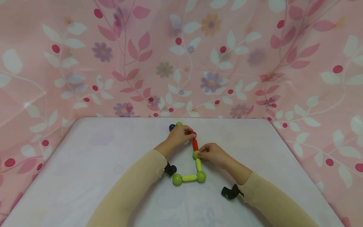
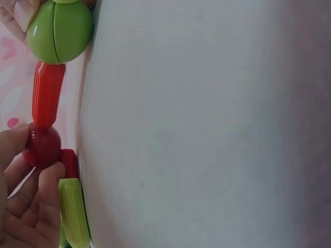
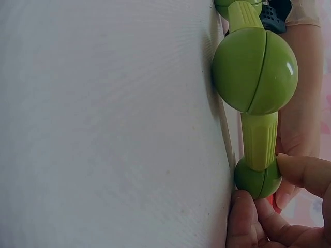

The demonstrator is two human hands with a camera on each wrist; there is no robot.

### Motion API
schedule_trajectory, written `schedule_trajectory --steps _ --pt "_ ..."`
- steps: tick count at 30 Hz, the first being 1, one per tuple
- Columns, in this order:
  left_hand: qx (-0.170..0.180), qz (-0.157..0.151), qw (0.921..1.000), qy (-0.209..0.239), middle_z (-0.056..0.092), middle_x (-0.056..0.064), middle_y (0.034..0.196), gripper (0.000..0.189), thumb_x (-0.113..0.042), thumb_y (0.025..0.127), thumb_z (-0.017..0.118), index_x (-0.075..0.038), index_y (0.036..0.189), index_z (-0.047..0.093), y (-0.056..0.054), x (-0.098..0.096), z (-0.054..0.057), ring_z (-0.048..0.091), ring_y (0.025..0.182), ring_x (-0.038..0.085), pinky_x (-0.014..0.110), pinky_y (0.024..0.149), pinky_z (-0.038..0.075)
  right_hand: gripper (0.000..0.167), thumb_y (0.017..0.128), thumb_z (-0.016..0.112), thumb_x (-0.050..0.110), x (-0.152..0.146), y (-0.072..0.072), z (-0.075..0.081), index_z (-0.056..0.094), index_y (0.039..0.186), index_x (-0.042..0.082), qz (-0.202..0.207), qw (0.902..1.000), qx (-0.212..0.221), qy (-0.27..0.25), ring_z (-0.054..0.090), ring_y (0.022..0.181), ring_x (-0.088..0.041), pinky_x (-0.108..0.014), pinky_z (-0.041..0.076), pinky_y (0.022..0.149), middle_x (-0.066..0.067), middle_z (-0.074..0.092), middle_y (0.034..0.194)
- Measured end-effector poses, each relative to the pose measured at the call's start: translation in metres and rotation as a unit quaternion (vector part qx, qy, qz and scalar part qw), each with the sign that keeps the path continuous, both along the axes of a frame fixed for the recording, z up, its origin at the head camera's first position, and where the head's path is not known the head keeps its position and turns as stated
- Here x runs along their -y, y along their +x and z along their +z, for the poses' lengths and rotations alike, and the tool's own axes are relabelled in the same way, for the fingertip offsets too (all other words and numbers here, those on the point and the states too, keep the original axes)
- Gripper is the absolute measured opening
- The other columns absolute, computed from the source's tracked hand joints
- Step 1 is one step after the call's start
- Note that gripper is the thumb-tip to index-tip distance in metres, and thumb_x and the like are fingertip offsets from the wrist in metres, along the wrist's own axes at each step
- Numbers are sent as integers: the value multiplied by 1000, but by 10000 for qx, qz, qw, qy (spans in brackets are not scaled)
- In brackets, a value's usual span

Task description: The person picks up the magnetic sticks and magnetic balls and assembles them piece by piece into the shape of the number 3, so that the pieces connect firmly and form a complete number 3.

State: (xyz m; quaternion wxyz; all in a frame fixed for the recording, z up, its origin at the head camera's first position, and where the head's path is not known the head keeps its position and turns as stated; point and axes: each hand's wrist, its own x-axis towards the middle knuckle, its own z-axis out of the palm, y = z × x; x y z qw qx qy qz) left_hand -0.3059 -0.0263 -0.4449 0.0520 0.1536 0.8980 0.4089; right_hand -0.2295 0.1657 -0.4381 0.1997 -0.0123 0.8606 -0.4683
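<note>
My left hand [image 1: 178, 136] pinches a red ball [image 2: 43, 146] between thumb and fingers, near the table's far side. A red rod [image 1: 195, 145] joins this ball to a green ball [image 3: 257, 179], which my right hand [image 1: 216, 155] grips with thumb and fingertips. From there a yellow-green rod [image 1: 198, 165] runs to a green corner ball [image 1: 201, 177]. A second yellow-green rod [image 1: 189, 178] leads left to a green end ball [image 1: 177, 179]. Beside the left fingers, the left wrist view shows another red piece [image 2: 69, 163] and a yellow-green rod [image 2: 75, 213].
A dark blue ball [image 1: 171, 127] and a green ball [image 1: 179, 124] lie behind the left hand, partly hidden by it. All stands on a white-covered table [image 1: 99, 164], with a pink floral cloth [image 1: 181, 63] hanging behind. Black wrist cameras [image 1: 230, 191] jut from both sleeves.
</note>
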Motion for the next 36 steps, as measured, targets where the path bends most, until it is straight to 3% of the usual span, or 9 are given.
schedule_trajectory --steps 6,13,26,36 --pt "-46 -282 9995 -140 71 -3 102 27 -31 93 73 -14 113 72 -1 0 1 64 98 15 28 82 53 21 91 75 19 0 -1 -1 69 101 2 -46 10000 5 -9 60 76 -17 -30 52 70 -5 67 85" --pt "-35 -391 9989 -269 70 -1 106 26 -31 95 71 -13 114 71 -2 -2 2 64 101 16 28 86 53 20 91 74 18 1 0 1 69 101 2 -48 10000 3 -17 60 76 -17 -30 52 70 -5 67 84" --pt "-56 -338 9984 -460 70 1 97 28 -31 95 71 -10 114 71 0 -5 3 60 87 14 27 81 51 20 91 75 18 0 2 2 69 100 2 -147 9998 107 -35 60 76 -17 -29 52 70 -5 67 85" --pt "-34 -242 9986 -463 71 -1 101 22 -28 99 65 -11 113 71 1 -4 3 63 92 14 28 84 52 20 91 75 18 0 2 1 69 100 1 -97 9999 73 -37 61 76 -17 -29 52 70 -5 68 84"
